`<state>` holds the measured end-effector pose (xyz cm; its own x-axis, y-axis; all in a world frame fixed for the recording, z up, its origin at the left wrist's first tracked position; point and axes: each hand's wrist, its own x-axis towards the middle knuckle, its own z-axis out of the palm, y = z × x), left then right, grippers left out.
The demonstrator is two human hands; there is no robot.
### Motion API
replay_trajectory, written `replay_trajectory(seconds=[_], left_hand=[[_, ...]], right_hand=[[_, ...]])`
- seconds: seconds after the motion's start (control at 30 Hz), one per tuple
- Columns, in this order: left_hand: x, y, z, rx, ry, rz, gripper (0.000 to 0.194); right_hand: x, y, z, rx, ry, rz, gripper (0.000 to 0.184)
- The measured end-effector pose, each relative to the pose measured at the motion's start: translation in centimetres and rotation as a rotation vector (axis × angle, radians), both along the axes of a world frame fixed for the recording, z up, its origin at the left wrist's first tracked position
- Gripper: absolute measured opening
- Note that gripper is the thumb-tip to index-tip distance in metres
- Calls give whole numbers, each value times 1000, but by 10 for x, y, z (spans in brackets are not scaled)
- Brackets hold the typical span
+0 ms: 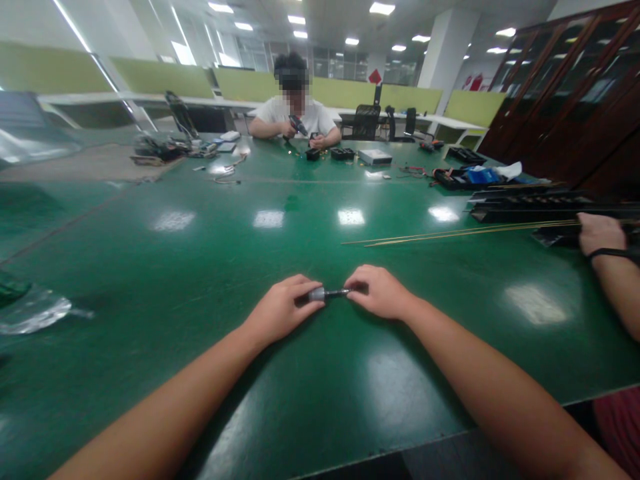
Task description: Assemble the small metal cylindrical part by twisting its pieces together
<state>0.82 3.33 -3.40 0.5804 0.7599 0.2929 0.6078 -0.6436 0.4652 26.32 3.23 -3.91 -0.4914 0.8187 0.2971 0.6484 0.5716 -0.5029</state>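
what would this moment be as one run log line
left hand: holding grey cylinder | right hand: pinching end of dark rod | rod: between both hands, in line with cylinder | surface: green tabletop

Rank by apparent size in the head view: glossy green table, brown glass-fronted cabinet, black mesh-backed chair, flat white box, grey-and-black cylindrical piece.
1. Glossy green table
2. Brown glass-fronted cabinet
3. Black mesh-backed chair
4. Flat white box and grey-and-black cylindrical piece: too alike to rank
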Motion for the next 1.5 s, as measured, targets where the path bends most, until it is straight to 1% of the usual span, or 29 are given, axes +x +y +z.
replay_trajectory(seconds=[0.37,0.5,0.6,0.77,0.83,0.93,1.03,1.13,1.23,1.37,1.5], left_hand=[[-4,0,-2,7,5,20,29],[-5,0,-1,9,2,15,29],[-5,0,0,10,4,13,29],[-2,0,1,0,1,15,29],[0,1,0,-5,0,11,28],[2,1,-1,1,0,14,32],[4,0,1,-7,-2,38,31],[6,-2,5,-10,-3,24,23],[6,-3,8,16,-16,-2,21],[6,-3,6,7,-1,5,21],[5,-3,4,-5,8,10,21]], right_hand=[[12,4,4,-20,-34,-23,10],[21,8,4,-56,-14,-59,10],[24,9,3,-76,11,-50,11],[11,5,3,-68,9,-5,10],[0,3,2,-27,7,11,9],[-17,2,-2,45,6,93,10],[-28,2,-7,87,9,75,11],[-29,1,-8,75,2,69,12],[-28,0,-6,76,-8,76,14],[-25,-2,-3,72,-20,92,19],[-21,-1,-3,66,-7,69,23]])
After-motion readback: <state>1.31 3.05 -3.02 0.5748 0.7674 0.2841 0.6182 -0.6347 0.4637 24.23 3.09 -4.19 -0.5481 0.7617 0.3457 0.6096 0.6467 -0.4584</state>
